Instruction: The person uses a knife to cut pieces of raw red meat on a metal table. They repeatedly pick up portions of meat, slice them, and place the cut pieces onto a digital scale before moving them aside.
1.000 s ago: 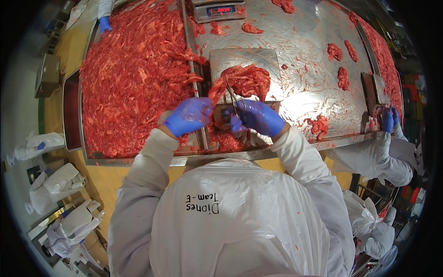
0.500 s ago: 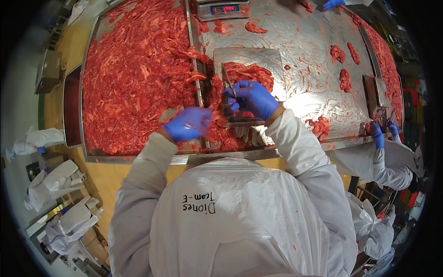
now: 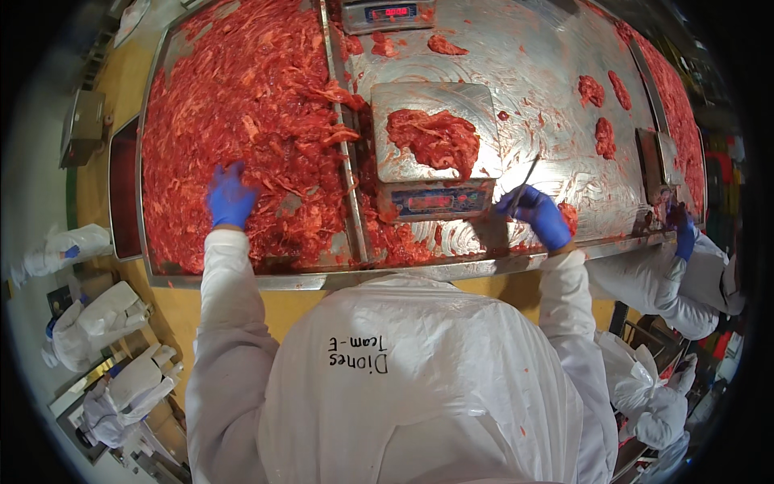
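Observation:
Gloved in blue, my left hand [image 3: 231, 198] rests on a wide heap of raw red meat [image 3: 258, 137] in the left part of the steel table, its fingers somewhat apart. Whether any meat is between them is hard to see. My right hand [image 3: 542, 216], also in a blue glove, is closed around a thin knife [image 3: 528, 179] whose narrow blade points up and away. This hand is just right of a steel weighing scale [image 3: 431, 95] with a lit red display. A flat piece of meat [image 3: 435, 141] lies on the scale's plate.
A raised metal divider [image 3: 345, 153] separates the heap from the smeared steel worktop [image 3: 556, 105]. Several meat pieces lie on the worktop, and a second scale [image 3: 389, 14] stands at the far side. At right, a co-worker's gloved hand [image 3: 685, 234] is by the table edge.
My left hand has moved left from beside the scale onto the meat heap. My right hand has drawn back right with the knife, leaving the scale and its meat uncovered.

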### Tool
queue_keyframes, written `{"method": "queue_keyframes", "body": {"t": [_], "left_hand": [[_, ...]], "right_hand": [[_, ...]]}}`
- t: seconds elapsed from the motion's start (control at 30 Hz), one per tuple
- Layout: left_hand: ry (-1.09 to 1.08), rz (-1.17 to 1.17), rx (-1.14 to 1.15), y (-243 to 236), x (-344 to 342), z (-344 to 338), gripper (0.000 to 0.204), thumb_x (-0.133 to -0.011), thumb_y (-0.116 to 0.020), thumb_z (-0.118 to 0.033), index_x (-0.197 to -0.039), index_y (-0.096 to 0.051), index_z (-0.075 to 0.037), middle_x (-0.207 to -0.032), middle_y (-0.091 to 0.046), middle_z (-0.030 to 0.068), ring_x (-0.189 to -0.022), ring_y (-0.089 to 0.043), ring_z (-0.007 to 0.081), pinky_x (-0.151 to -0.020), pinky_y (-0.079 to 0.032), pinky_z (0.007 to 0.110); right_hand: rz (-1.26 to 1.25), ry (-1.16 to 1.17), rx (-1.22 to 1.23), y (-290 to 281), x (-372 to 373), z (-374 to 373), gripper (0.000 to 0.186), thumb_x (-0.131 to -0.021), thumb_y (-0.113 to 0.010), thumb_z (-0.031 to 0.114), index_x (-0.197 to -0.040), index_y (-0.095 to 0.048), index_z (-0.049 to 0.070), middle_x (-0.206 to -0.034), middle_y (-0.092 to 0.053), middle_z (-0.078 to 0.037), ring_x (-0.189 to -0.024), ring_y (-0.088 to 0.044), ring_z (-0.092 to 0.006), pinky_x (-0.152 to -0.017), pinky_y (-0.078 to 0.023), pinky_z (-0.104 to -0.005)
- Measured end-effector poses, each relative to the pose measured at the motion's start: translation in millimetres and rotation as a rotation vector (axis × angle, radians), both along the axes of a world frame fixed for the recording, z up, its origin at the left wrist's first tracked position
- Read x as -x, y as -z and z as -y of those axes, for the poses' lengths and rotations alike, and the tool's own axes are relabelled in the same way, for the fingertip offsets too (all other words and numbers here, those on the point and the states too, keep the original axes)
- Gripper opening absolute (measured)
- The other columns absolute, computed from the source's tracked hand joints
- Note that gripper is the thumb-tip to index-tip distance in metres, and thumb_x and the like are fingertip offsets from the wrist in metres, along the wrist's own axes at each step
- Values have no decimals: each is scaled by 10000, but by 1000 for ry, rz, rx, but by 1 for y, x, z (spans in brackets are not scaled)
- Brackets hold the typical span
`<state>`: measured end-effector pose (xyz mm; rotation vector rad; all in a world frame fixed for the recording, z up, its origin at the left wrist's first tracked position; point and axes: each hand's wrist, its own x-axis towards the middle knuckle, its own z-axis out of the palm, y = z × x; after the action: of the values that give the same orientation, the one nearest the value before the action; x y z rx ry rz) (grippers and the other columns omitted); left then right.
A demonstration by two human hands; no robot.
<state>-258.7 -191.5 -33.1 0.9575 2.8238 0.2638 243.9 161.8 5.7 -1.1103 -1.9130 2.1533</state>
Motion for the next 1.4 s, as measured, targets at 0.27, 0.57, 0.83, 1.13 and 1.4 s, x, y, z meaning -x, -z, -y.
{"method": "queue_keyframes", "body": {"t": [0.27, 0.57, 0.83, 1.13, 1.4], "left_hand": [[707, 447, -453, -52, -163, -199, 730, -798, -743, -130, -1486, -506, -66, -1454, -552, 236, -1336, -528, 418, -1128, -409, 477], [697, -102, 169, -5, -131, -138, 495, -770, -774, -352, -1194, -724, -101, -1264, -667, 143, -1510, -308, 353, -1192, -187, 688], [778, 420, -137, -18, -124, -106, 150, -830, -676, -110, -955, -749, -69, -855, -684, 139, -881, -700, 317, -824, -551, 437], [926, -35, 177, -16, -162, -119, 196, -858, -665, -169, -1022, -754, -108, -1033, -686, 124, -976, -677, 301, -899, -542, 448], [1070, 142, 274, -2, -206, -87, 176, -908, -595, -176, -960, -736, -85, -935, -685, 151, -911, -697, 351, -831, -547, 468]], "right_hand": [[-191, -93, -29, -18, 138, 13, 175, -908, -750, 12, -1038, -636, 36, -1128, -729, -82, -1056, -685, -148, -983, -553, -318], [-268, 78, 179, -22, 103, 64, 315, -918, -755, 46, -1198, -616, 10, -1167, -708, -106, -1109, -692, -212, -1004, -546, -370], [-214, 165, 185, -1, 47, 64, 316, -901, -760, 10, -1186, -623, 19, -1151, -718, -92, -1076, -689, -186, -1003, -542, -355], [-229, 213, 158, -7, 50, 63, 346, -893, -777, 35, -1208, -639, -5, -1150, -723, -93, -1066, -692, -181, -1002, -542, -350], [-189, 221, 141, 1, 32, 56, 335, -905, -765, 49, -1214, -644, -4, -1162, -727, -103, -1078, -691, -188, -992, -540, -348]]}}
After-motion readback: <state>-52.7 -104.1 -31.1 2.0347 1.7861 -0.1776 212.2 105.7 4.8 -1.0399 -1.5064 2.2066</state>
